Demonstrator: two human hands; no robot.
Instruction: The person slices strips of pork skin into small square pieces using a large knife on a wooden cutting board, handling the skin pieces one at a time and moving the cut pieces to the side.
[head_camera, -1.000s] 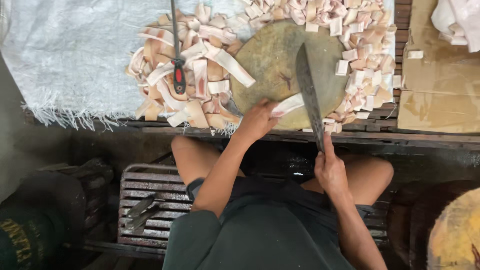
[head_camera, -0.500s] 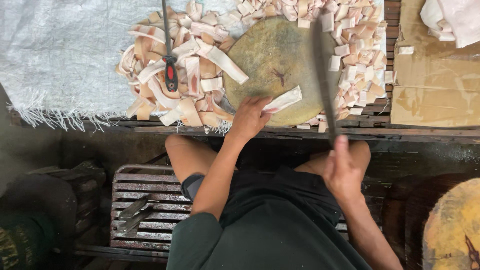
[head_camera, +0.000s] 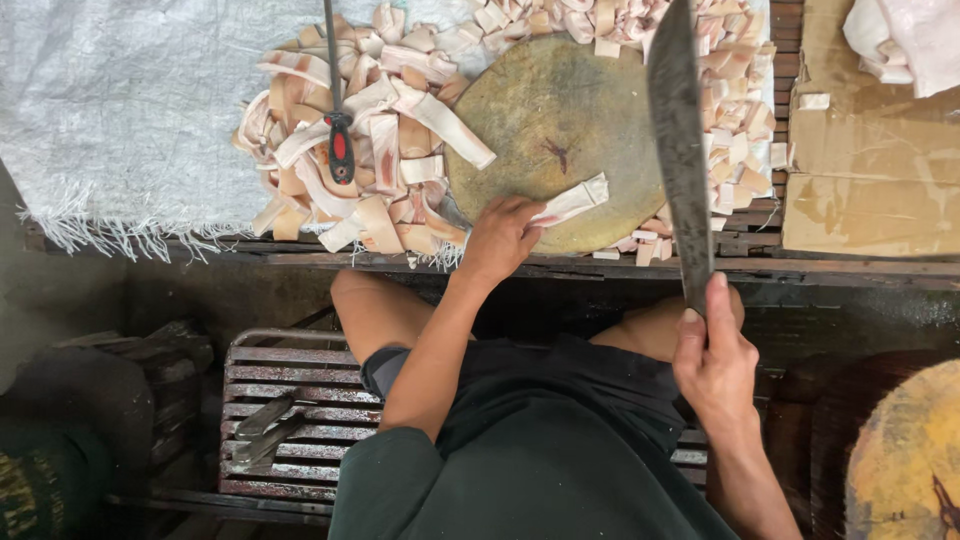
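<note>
My left hand rests at the near edge of a round wooden chopping block and pinches one end of a pale strip of meat lying on it. My right hand grips the handle of a long dark cleaver, whose blade is raised above the right side of the block, pointing away from me. A heap of long pale and pink strips lies left of the block. Small cut pieces are piled to its right and behind it.
A red-handled sharpening steel lies on the strip heap. White woven sacking covers the table's left part, brown cardboard the right, with pale slabs on it. I sit on a slatted bench. Another round block stands lower right.
My right hand has lifted the cleaver up and back toward me, away from the block. My left hand has kept hold of the strip on the block.
</note>
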